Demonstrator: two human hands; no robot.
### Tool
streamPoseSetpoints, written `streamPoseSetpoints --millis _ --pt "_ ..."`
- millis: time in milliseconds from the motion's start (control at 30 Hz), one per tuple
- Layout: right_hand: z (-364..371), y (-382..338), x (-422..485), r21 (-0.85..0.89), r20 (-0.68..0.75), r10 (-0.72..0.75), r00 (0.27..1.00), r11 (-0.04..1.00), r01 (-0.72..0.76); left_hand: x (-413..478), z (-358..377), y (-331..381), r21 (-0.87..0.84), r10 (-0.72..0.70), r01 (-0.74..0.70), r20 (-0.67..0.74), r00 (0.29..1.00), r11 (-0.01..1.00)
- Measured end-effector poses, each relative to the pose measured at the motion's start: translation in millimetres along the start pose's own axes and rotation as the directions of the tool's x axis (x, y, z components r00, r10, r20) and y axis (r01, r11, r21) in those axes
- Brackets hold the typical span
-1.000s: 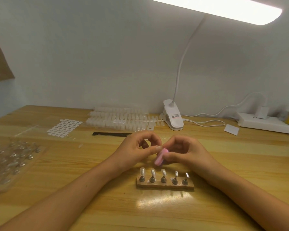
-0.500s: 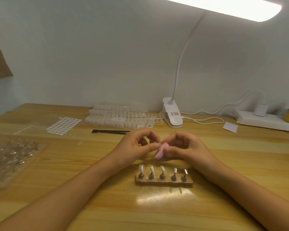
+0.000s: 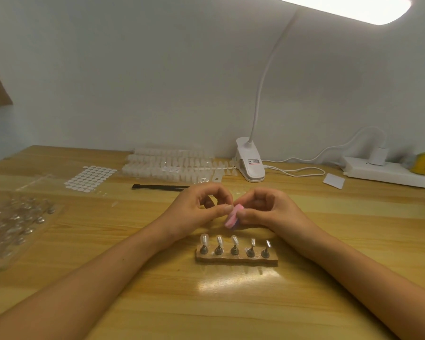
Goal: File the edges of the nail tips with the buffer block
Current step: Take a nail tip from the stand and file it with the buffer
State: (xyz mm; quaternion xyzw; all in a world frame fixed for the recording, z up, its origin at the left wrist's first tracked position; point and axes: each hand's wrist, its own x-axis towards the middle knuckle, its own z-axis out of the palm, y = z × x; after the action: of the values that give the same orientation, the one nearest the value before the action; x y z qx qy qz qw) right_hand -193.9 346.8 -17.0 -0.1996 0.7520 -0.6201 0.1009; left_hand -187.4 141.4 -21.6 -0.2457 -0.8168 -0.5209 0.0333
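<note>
pink buffer block (image 3: 232,216) sits right in the middle of my feed, held up off the wooden table (image 3: 206,305), tilted, its upper end leaning away to the right. it is wedged between the two hands, just above and behind the row of nail tips (image 3: 234,240).

right hand (image 3: 274,212) has it: thumb (image 3: 246,213) laid across the near face, the other fingers curled tight round the far side, a firm grasp. only the left half of the block shows past those fingers.

left hand (image 3: 195,212) comes in from the other side, fingers bent into an arch, thumb tip (image 3: 225,210) and forefinger drawn together right against the upper edge of the block. i read that as a pinch, but whatever is between them is too small for me to make out, so i cannot tell if it grips a tip or only touches the block.

below the hands, five tips stand upright on small metal posts in a wooden base (image 3: 236,260), none touched by either hand. both forearms lie low over the table, one on each side of the base.

further back i see a black tool (image 3: 157,187) lying flat and a white lamp clip (image 3: 252,165) by the wall.
</note>
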Motion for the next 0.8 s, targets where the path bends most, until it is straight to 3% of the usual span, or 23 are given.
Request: streamPoseSetpoints --millis 133,267,400,533,667,800 --pt "-4.6 1.3 0.9 0.206 -0.159 0.029 0.987 0.979 0.004 0.4 -0.5 -1.2 -0.025 -0.02 0.02 0.002 1.0 0.999" --pt "1.3 1.0 -1.1 0.028 -0.008 -0.006 1.0 1.0 0.006 0.5 -1.5 -1.5 -0.054 -0.011 0.01 -0.029 1.0 0.998" --pt "-2.6 1.3 -0.5 0.165 -0.132 -0.002 0.991 0.986 0.024 -0.3 -0.8 -0.4 -0.058 -0.006 0.006 -0.008 1.0 0.998" --pt "1.0 2.3 -0.9 0.024 0.006 -0.023 1.0 0.999 0.022 0.1 -1.0 -0.7 -0.038 0.015 -0.015 -0.013 1.0 0.999" --pt "-3.4 0.8 -0.2 0.19 -0.136 0.006 0.991 0.982 0.02 0.0 -1.1 -1.2 -0.053 -0.005 0.004 -0.018 1.0 0.999" --pt "1.3 1.4 -1.3 0.023 0.01 -0.021 1.0 1.0 0.02 0.3 -0.6 -1.6 -0.034 0.009 -0.009 -0.013 1.0 0.999"
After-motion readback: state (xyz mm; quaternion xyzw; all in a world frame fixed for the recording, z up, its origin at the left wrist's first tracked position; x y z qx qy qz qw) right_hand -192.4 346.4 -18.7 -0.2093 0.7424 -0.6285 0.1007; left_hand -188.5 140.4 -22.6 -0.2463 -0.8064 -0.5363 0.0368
